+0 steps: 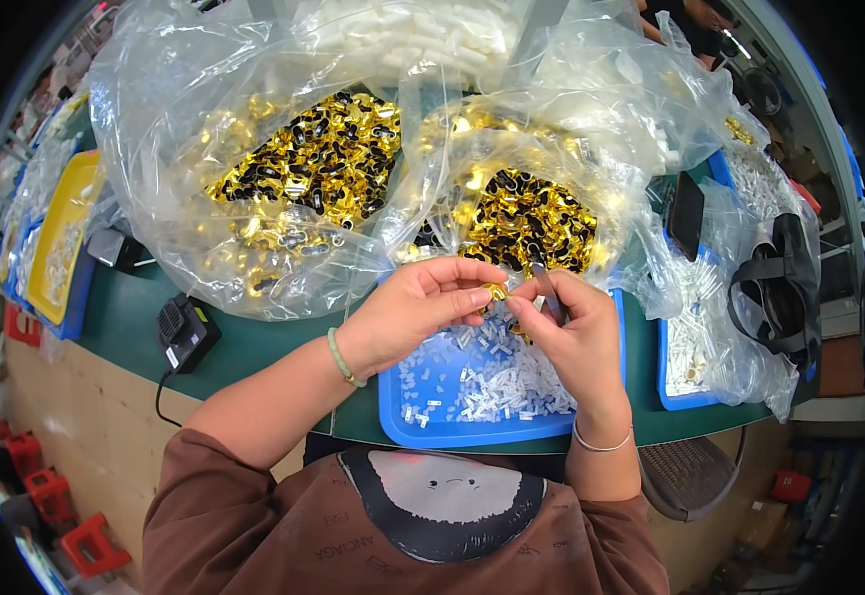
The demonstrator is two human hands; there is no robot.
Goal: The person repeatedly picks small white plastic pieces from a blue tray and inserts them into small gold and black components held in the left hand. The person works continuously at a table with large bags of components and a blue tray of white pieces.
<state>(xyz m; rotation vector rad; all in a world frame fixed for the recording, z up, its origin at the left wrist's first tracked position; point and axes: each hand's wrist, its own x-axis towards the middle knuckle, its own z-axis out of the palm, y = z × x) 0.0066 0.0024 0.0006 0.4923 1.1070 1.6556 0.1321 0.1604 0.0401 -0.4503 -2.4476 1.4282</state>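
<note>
My left hand point(418, 302) pinches a small shiny gold part point(495, 292) between thumb and fingertips. Close against it, my right hand point(576, 317) is closed around a slim dark metal tool that looks like tweezers point(550, 296); its thumb and fingertip meet near the gold part. Whether the right fingertips touch that part, I cannot tell. Both hands are above a blue tray point(390, 421) holding many small white pieces point(512, 392). Just beyond them, an opened clear plastic bag holds gold and black parts point(532, 218).
A larger clear bag of gold and black parts point(323, 159) lies at the far left. Further right are a phone point(685, 215), another blue tray point(667, 382) and a black bag point(780, 293). A black corded device point(186, 332) and a yellow tray point(56, 238) are at left.
</note>
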